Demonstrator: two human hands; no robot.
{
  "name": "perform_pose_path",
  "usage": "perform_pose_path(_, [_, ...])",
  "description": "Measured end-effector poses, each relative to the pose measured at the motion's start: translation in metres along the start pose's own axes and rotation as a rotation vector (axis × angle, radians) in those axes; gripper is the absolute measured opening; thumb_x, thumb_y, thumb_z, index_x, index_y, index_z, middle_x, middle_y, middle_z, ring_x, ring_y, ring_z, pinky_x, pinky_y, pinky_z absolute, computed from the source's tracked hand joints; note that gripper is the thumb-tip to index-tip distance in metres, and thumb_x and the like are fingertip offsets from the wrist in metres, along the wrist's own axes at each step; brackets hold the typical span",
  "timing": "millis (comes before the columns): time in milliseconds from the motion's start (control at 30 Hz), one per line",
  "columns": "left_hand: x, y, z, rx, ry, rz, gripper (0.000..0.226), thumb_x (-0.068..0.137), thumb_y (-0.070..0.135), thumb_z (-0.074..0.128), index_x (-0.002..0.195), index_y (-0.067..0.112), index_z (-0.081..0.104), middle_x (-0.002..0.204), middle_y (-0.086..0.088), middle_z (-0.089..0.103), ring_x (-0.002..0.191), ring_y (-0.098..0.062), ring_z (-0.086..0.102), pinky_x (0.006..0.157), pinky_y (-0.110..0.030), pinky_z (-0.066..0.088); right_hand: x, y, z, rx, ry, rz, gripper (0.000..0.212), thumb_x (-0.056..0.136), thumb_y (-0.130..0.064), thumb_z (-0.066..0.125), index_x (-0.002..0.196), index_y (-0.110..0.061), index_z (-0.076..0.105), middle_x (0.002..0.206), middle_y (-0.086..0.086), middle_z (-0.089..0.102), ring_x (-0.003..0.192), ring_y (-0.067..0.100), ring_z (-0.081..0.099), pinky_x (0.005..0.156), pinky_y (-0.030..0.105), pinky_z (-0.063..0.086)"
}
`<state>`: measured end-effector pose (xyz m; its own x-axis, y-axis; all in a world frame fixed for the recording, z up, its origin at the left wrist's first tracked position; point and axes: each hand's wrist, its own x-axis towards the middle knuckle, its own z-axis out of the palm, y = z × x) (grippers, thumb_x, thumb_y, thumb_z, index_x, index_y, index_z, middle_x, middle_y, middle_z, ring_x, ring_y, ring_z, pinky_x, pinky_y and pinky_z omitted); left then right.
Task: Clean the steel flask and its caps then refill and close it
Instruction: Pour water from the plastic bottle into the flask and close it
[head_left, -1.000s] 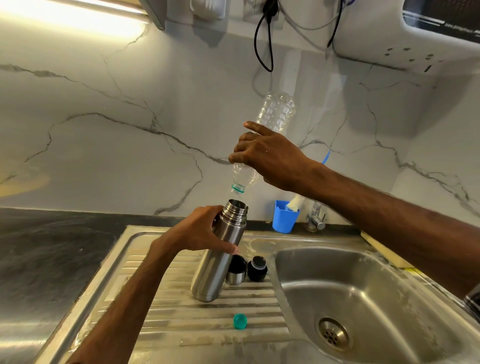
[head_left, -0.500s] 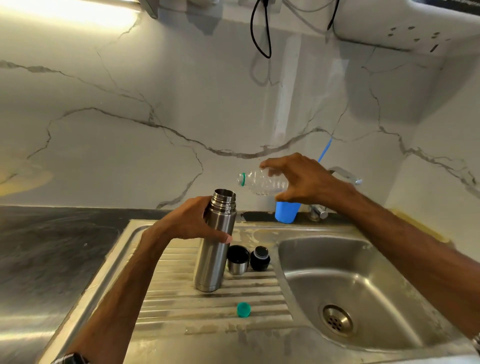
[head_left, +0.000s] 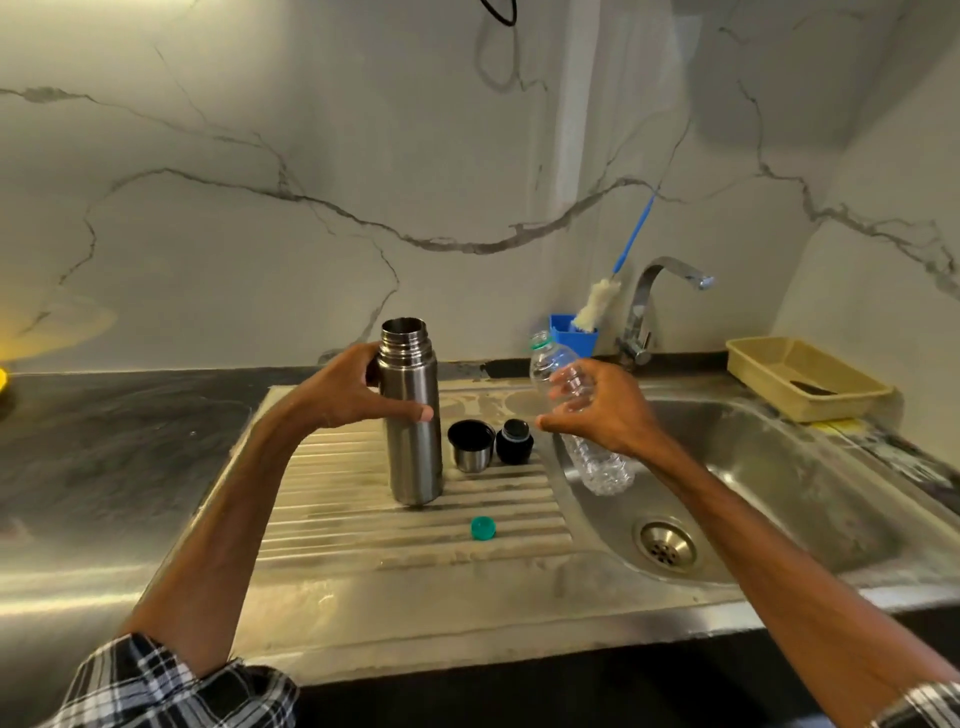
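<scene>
Standing uncapped on the ribbed steel drainboard (head_left: 363, 525), the tall brushed-steel flask (head_left: 413, 426) could tip and spill if the grip slackens, and the thin clear plastic bottle (head_left: 605, 473) could slip into the sink (head_left: 779, 467), since the left hand (head_left: 358, 395) wraps the flask's upper body while the right hand (head_left: 602, 415) holds the bottle in loosely curled fingers.
</scene>
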<state>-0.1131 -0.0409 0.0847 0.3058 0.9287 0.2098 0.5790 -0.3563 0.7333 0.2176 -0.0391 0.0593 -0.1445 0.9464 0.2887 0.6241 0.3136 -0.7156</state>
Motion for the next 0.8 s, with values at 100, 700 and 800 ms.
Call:
perform_pose_path(100, [-0.006, 0.002, 0.005, -0.007, 0.032, 0.006, 0.077, 0.051, 0.061, 0.09, 0.114, 0.025, 0.063, 0.107, 0.003, 0.071, 0.1, -0.015, 0.068, 0.088, -0.034, 0.057, -0.013, 0.008, 0.0, 0.068, 0.02, 0.024, 0.054, 0.065, -0.014, 0.093, 0.111, -0.014, 0.065, 0.093, -0.003, 0.074, 0.079, 0.004, 0.072, 0.076, 0.023, 0.061])
perform_pose_path(700, [-0.093, 0.014, 0.104, 0.575, 0.497, -0.323, 0.041, 0.091, 0.044, 0.071, 0.12, 0.016, 0.064, 0.116, -0.002, 0.069, 0.104, -0.022, 0.065, 0.083, -0.034, 0.05, -0.046, 0.043, 0.019, 0.125, 0.16, -0.034, 0.072, 0.062, -0.044, 0.093, 0.122, -0.021, 0.061, 0.11, -0.011, 0.067, 0.099, -0.001, 0.063, 0.083, 0.019, 0.056])
perform_pose_path(800, [-0.089, 0.022, 0.127, 0.513, 0.348, -0.232, 0.02, 0.091, 0.041, 0.073, 0.102, 0.024, 0.068, 0.097, 0.01, 0.072, 0.081, -0.008, 0.067, 0.064, -0.016, 0.046, -0.046, 0.052, 0.026, 0.061, 0.157, -0.053, 0.081, 0.059, -0.06, 0.089, 0.126, -0.026, 0.059, 0.12, -0.006, 0.063, 0.109, 0.011, 0.061, 0.092, 0.035, 0.056])
